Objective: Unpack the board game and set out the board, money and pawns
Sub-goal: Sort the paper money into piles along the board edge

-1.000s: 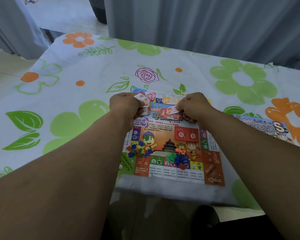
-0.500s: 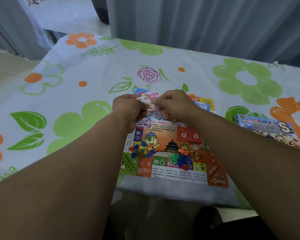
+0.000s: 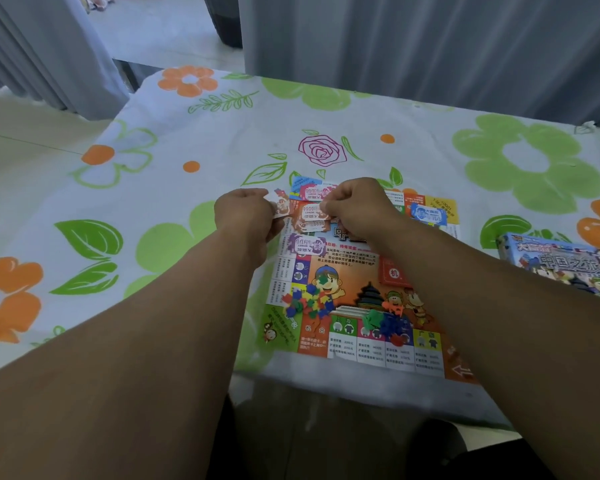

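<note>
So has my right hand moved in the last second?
Yes. The right hand has shifted left across the board, away from above the red card deck and closer to the left hand.

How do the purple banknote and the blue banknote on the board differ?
The purple banknote lies by the left edge of the board, near the left hand; the blue banknote lies at its far right corner, apart from both hands. The purple banknote is printed purple, the blue banknote blue. Both lie flat on the board, unheld.
</note>
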The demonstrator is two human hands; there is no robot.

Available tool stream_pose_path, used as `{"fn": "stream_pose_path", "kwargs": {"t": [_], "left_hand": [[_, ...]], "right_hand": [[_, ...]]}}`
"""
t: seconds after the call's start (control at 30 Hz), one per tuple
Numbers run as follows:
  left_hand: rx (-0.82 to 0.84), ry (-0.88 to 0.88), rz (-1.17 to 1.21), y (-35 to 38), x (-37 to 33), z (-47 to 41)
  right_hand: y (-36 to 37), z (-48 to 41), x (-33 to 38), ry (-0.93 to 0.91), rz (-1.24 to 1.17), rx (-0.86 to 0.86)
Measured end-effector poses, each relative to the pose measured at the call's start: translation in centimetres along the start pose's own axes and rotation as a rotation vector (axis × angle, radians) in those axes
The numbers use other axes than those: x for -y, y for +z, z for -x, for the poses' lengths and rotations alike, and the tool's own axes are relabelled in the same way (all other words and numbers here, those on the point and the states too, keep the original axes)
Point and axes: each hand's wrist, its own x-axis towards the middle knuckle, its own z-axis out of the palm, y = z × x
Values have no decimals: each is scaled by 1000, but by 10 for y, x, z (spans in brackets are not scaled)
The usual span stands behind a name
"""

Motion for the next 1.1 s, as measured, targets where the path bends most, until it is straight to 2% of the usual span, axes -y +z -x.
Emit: {"fn": "stream_pose_path", "kwargs": {"t": [0.23, 0.3, 0.37, 0.43, 0.83, 1.1], "left_hand": [[51, -6, -25, -1, 1, 1], [67, -7, -27, 0, 2, 1], [84, -1, -26, 1, 3, 2], [89, 3, -28, 3, 2, 3], [-48, 9, 36, 1, 0, -4], [-5, -5, 37, 3, 2, -4]], "right_hand": [[9, -7, -5, -39, 167, -47], [10, -2, 2, -64, 83, -16], [13, 4, 11, -59, -61, 86], [16, 7, 14, -52, -90, 140], [6, -1, 5, 79, -89, 57], [5, -3, -1, 99, 11, 12]]}}
